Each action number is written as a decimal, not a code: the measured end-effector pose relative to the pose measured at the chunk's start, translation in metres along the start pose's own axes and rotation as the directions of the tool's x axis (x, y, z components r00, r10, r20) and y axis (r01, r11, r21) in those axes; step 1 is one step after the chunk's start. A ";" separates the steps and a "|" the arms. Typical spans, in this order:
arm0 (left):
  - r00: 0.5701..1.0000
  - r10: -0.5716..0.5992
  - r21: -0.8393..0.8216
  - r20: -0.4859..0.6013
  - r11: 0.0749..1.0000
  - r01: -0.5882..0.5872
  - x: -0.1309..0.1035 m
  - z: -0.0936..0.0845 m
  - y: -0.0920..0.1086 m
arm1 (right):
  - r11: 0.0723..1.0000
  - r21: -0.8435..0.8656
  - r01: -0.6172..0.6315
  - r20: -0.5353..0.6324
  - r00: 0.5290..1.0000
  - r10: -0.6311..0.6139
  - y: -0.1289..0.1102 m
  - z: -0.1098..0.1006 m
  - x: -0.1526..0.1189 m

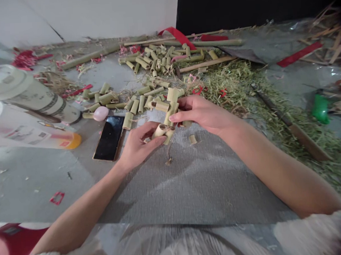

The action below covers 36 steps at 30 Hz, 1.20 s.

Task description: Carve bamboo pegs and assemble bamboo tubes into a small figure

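Note:
Between my hands is a figure made of short bamboo pieces (171, 108), held up over the grey table. My left hand (139, 142) pinches its lower pieces, thumb lying along a hollow tube end. My right hand (200, 112) grips the upper middle part between thumb and fingers. A wider bamboo piece forms the top of the figure, and another sticks out to the left. A small bamboo chip (193, 139) lies on the table below my right hand. Loose cut bamboo tubes (135, 105) lie just beyond my left hand.
A phone (108, 138) and a pink ball-like thing (100, 113) lie left of my hands. Two cups (30, 129) stand farther left. Behind are a heap of bamboo pieces (161, 59) and red ribbon (180, 36). Green shavings (237, 89) and a long-handled blade (290, 125) lie on the right.

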<state>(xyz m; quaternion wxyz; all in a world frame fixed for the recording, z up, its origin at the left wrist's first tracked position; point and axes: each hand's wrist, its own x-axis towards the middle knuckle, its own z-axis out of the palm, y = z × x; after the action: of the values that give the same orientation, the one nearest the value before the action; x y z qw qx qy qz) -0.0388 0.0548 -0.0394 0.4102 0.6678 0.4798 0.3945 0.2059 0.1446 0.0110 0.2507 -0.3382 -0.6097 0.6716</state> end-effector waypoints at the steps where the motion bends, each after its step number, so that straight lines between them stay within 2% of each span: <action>1: 1.000 0.000 0.005 0.003 1.000 0.000 0.000 0.000 0.000 | 1.000 0.010 -0.012 0.008 1.000 0.012 0.000 0.000 0.000; 6: 1.000 -0.023 -0.002 0.016 1.000 0.023 -0.002 0.003 0.002 | 0.998 0.036 -0.054 0.021 0.998 0.054 -0.002 0.000 0.000; 20: 1.000 0.020 0.093 -0.004 0.995 -0.020 -0.002 -0.001 -0.007 | 1.000 -0.022 -0.019 0.101 0.995 0.021 -0.005 -0.003 -0.003; 30: 0.999 0.034 0.193 -0.041 0.981 -0.026 0.003 0.001 0.002 | 0.997 0.017 -0.082 0.049 0.996 0.081 0.008 -0.012 0.006; 33: 0.995 0.088 0.184 -0.044 0.980 -0.079 0.006 -0.006 0.003 | 0.993 -0.026 -0.111 0.000 0.994 0.111 0.012 -0.020 0.010; 36: 0.986 0.157 0.372 -0.049 0.920 -0.128 0.010 -0.021 0.005 | 0.985 -0.082 -0.150 -0.088 0.986 0.143 0.016 -0.027 0.012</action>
<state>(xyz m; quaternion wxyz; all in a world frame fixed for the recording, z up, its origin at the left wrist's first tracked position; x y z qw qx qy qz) -0.0546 0.0667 -0.0257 0.2295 0.7500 0.5108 0.3521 0.2197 0.1691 -0.0078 0.2101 -0.4200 -0.6016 0.6462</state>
